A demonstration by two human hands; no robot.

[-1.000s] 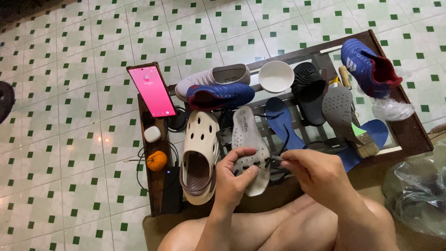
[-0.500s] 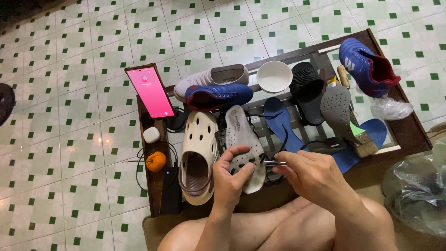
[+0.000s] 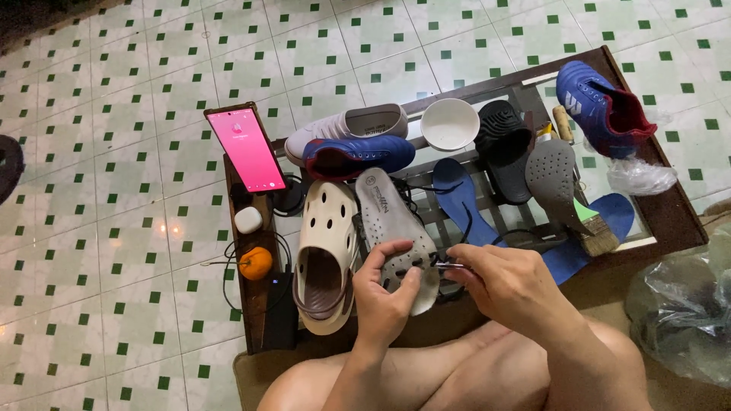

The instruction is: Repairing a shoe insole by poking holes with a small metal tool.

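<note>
Gripping grey insole (image 3: 392, 228) in left hand (image 3: 384, 293), right hand (image 3: 506, 285) alongside

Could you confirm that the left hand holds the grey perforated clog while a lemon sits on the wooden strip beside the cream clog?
Not quite: the head view shows an orange, not a lemon, on the wooden strip beside the cream clog. The left hand does hold the grey perforated clog.

The left hand (image 3: 388, 293) covers the lower end of the grey insole (image 3: 390, 221); the small metal tool (image 3: 448, 265) pinched by the right hand (image 3: 506, 285) is too small to identify; the plastic bag (image 3: 681, 312) runs off the right edge.
</note>
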